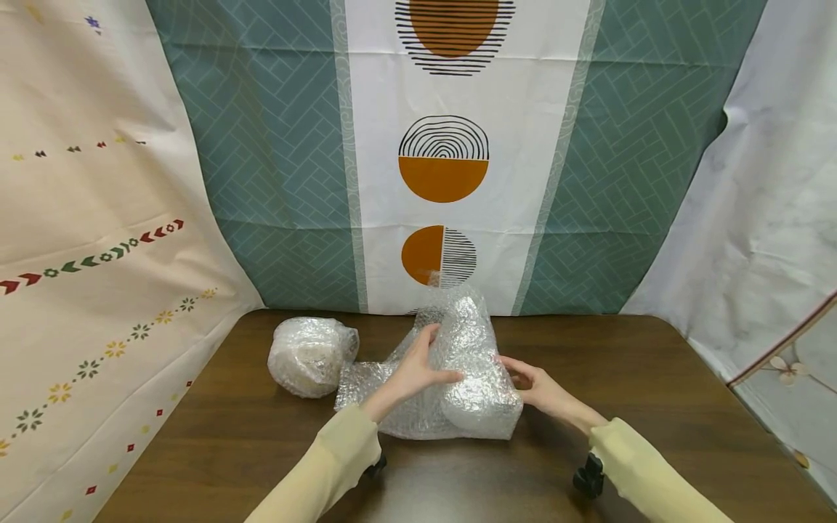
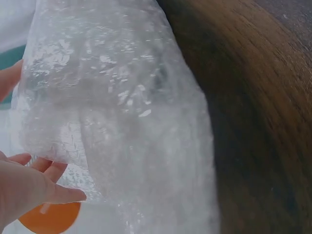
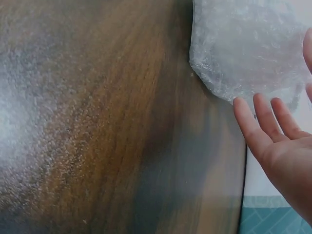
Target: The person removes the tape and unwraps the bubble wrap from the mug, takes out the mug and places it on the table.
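Note:
A bubble-wrapped bundle [image 1: 474, 370] lies on the table between the two hands, a sheet of bubble wrap [image 1: 412, 407] spreading out to its left. What is inside cannot be made out through the layers. My left hand [image 1: 413, 372] is at the bundle's left side, thumb and fingers spread apart. In the left wrist view that left hand [image 2: 29, 187] has its fingers extended at the wrap's edge. My right hand [image 1: 539, 388] is at the bundle's right side. Seen from the right wrist, the right hand [image 3: 287, 151] has nearly straight fingers beside the wrap.
A second bubble-wrapped round item [image 1: 310, 356] sits at the back left of the brown wooden table [image 1: 216, 450]. Behind the table hangs a patterned curtain [image 1: 281, 181]. Light cloths [image 1: 85, 218] hang at both sides.

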A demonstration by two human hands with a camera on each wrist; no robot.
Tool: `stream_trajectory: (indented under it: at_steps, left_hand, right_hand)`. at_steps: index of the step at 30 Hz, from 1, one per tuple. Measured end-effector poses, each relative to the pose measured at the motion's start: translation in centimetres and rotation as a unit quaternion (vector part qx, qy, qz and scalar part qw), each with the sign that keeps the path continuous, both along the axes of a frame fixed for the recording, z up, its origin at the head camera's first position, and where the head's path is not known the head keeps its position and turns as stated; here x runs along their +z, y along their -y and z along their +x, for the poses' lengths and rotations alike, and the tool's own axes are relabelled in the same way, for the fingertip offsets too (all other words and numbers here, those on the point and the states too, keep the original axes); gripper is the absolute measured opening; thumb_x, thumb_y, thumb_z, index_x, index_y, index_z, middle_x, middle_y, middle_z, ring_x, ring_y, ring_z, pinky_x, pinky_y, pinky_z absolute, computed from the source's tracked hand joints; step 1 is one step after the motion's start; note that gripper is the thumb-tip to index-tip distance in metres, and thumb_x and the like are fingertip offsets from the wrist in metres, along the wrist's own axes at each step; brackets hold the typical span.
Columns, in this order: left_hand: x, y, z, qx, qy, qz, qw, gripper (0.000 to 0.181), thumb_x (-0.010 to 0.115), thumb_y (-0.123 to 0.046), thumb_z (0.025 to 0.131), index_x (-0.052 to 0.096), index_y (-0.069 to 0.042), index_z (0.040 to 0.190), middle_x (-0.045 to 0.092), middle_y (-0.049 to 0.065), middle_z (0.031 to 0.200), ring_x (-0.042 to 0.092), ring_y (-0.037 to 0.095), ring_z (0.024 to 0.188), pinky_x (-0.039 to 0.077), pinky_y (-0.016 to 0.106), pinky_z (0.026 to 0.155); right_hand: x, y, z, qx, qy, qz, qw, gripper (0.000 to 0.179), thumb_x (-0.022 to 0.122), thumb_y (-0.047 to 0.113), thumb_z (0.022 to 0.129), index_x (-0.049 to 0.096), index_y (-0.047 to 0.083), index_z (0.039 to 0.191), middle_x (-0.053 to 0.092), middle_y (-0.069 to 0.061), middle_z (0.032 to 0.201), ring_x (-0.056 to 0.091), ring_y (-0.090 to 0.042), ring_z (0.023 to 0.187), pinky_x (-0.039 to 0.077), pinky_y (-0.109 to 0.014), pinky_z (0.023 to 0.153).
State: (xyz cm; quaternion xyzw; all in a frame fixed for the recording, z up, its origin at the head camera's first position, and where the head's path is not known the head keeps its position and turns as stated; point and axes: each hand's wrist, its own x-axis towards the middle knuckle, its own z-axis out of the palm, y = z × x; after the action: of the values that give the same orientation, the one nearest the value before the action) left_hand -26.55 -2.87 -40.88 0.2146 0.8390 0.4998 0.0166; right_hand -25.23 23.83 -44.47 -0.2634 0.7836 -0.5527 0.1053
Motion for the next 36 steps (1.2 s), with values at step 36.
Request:
stream_trajectory:
  at_steps: [36]
  left_hand:
    - [0.6,1.5,6.9,-0.161,-0.489,-0.243,0.8223,0.092,0.077,-0.046,0.064,0.033,-0.006,0.134,0.047,0.002,0.105,0.044,0.018,0.097,0.028,0.039,0.097]
  right_hand:
    - [0.4,0.8,0.3,0.016,-0.050,0.013,0.9985,0.070,0.070,0.008,0.080,0.031,-0.001,0.137,0.043,-0.023,0.125,0.045,-0.040,0.109,0.043,-0.045,0.083]
